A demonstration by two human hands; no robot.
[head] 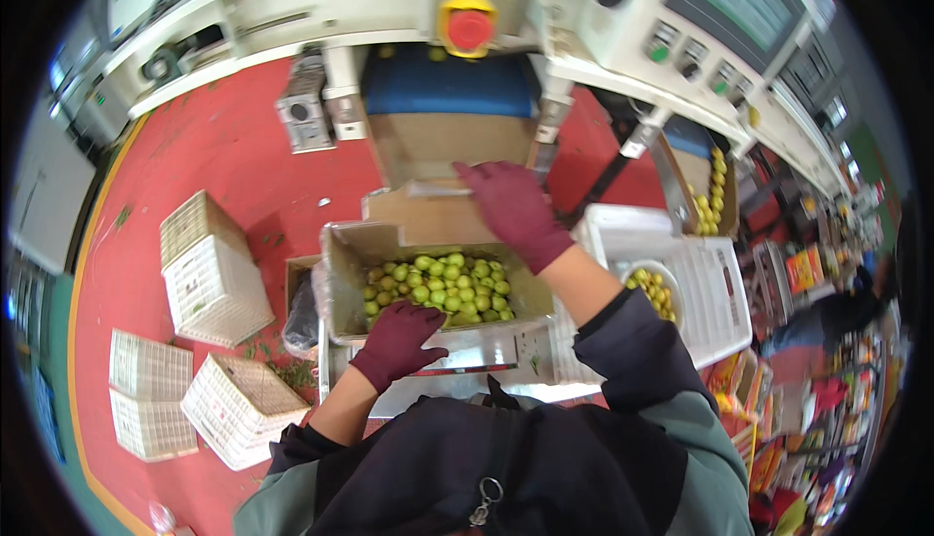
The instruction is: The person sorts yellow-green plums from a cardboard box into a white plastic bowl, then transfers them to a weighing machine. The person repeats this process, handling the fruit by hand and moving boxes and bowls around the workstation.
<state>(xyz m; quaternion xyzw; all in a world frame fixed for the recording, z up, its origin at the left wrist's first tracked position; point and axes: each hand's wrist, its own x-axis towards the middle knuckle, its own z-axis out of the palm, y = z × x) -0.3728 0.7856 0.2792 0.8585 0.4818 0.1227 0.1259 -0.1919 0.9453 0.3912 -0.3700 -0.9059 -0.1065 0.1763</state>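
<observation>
A cardboard box (474,240) lined with clear plastic stands in front of me, holding many small round green fruits (452,284) that look like jujubes. My left hand (401,339), in a maroon glove, lies over the near rim of the box. Its fingertips reach the fruit, and the thumb is spread apart. At the far side, my right hand (514,208) wears a matching glove and reaches across a cardboard flap (438,211). Its fingertips are at the lower end of a cardboard chute (449,146); whether they grip the edge is unclear.
Above the chute is a blue conveyor belt (449,87) beneath a red emergency-stop button (469,28). To the right, a white crate (711,295) holds a bowl of fruit (651,291). White plastic baskets (219,281) stand on the red floor at left. A control screen (748,0) is upper right.
</observation>
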